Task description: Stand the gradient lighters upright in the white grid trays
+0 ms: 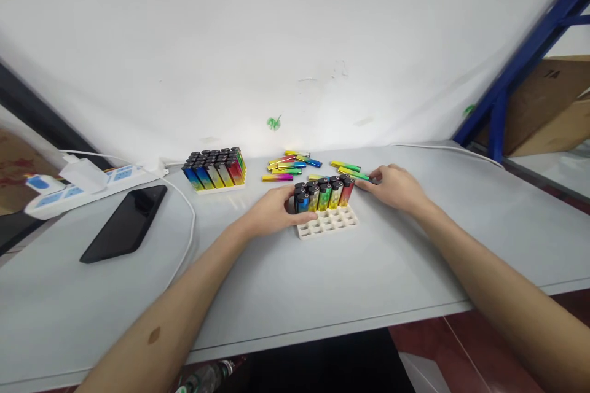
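Observation:
A white holder tray (329, 224) full of slots stands before me, its far rows filled with upright black-topped lighters (324, 196) in blue, yellow, green and red. The near slots hold nothing. My left hand (275, 212) is closed about the left end of this tray, thumb on the near side, fingertips hidden behind the lighters. To the right, my right hand (393, 187) pinches the right end of a yellow-green lighter (353, 172) lying on the table. Another yellow-green lighter (345, 166) lies just behind it.
A second tray packed with lighters (216, 171) stands back left. Loose colourful lighters (288, 166) lie in a pile near the wall. On the left are a black phone (125, 224), a white power strip (92, 187) and a white cable (191, 221). A blue frame (498, 116) rises at right.

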Tool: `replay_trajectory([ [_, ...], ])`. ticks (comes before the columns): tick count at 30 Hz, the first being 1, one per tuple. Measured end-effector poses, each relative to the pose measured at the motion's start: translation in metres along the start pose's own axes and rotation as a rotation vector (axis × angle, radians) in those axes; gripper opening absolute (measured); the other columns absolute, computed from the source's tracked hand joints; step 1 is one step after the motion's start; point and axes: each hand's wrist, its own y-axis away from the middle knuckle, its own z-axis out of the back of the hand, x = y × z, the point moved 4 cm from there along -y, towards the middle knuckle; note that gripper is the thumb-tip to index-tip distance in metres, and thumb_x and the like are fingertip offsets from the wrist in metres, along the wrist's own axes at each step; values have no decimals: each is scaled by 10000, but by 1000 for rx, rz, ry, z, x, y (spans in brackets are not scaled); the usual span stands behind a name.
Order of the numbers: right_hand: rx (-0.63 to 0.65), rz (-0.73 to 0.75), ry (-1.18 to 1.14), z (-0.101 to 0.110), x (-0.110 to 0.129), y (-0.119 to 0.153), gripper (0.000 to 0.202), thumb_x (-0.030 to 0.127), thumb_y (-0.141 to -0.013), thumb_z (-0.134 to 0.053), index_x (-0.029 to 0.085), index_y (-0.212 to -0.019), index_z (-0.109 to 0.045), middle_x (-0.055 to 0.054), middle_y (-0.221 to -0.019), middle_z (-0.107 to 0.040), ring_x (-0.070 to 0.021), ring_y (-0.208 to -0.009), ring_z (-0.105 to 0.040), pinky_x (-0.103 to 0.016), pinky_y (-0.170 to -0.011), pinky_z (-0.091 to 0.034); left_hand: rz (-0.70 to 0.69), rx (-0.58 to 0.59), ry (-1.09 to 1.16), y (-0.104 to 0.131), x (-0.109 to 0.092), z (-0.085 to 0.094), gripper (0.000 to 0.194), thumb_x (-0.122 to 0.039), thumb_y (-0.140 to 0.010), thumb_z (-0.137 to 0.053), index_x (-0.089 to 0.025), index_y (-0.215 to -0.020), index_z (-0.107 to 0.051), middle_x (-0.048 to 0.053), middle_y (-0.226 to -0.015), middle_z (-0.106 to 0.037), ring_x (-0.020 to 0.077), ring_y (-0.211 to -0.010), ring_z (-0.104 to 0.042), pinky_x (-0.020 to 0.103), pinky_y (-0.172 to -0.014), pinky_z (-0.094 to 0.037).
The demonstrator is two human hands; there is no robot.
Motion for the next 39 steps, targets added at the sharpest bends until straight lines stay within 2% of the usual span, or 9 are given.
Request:
replay_trajectory([
  [6,81,-7,-10,1,-10,-3,403,626,-743,-652,229,-792,-699,-103,-909,-732,-291,-817,-670,-386,-644,-478,2,-16,-6,1,-3,2,531,-685,-703,-702,-200,-835,-529,4,-745,-563,161,-632,-469,286,-570,-341],
  [10,54,-49,-155,5,-12,-4,338,528,-656,-762,231,-784,-659,-57,-840,-728,-245,-753,-654,-334,-583,-451,1,-9,-1,1,-3,1,532,-684,-712,-694,-196,-871,-552,6,-757,-570,164,-647,-479,283,-571,-344],
  [13,58,-65,-406,12,-7,-1,356,464,-634,-801,218,-847,-655,-31,-814,-715,-201,-705,-634,-304,-575,-445,7,-2,1,1,-2,0,524,-669,-723,-691,-192,-908,-580,15,-794,-597,170,-667,-497,280,-572,-350],
  [18,122,-7,-948,16,8,4,349,488,-741,-772,206,-938,-715,-30,-948,-727,-194,-888,-658,-330,-835,-517,-8,1,28,2,-4,1,488,-633,-740,-691,-195,-929,-591,21,-841,-636,168,-677,-518,276,-574,-360],
  [22,138,-68,-1237,8,13,6,324,513,-798,-727,221,-928,-674,-29,-932,-699,-190,-875,-660,-332,-786,-572,-11,-10,6,2,-4,2,481,-634,-738,-692,-195,-897,-580,16,-801,-618,165,-661,-508,276,-566,-351],
  [27,96,-114,-1263,5,17,9,322,546,-854,-659,265,-1001,-600,32,-699,-605,-140,-592,-609,-291,-582,-559,-17,-11,13,2,-6,1,480,-632,-742,-689,-194,-909,-588,16,-795,-628,167,-659,-521,276,-569,-356],
  [32,89,-182,-1288,5,17,9,361,559,-898,-568,217,-955,-671,46,-613,-445,-75,-424,-370,-200,-342,-301,-6,-13,17,2,-5,1,488,-637,-740,-688,-191,-919,-599,16,-787,-635,173,-664,-536,278,-570,-363],
  [37,60,-215,-1371,5,16,8,293,493,-879,-618,204,-898,-660,8,-719,-533,-104,-538,-494,-216,-388,-394,-5,-14,8,2,-5,1,496,-640,-735,-690,-192,-931,-607,22,-815,-650,179,-678,-548,279,-570,-364],
  [39,79,-190,-1392,6,19,10,288,511,-844,-675,240,-920,-615,27,-708,-548,-106,-515,-495,-213,-369,-368,-10,-13,17,2,-5,1,497,-640,-738,-688,-195,-942,-607,22,-825,-658,178,-675,-550,279,-571,-367],
])
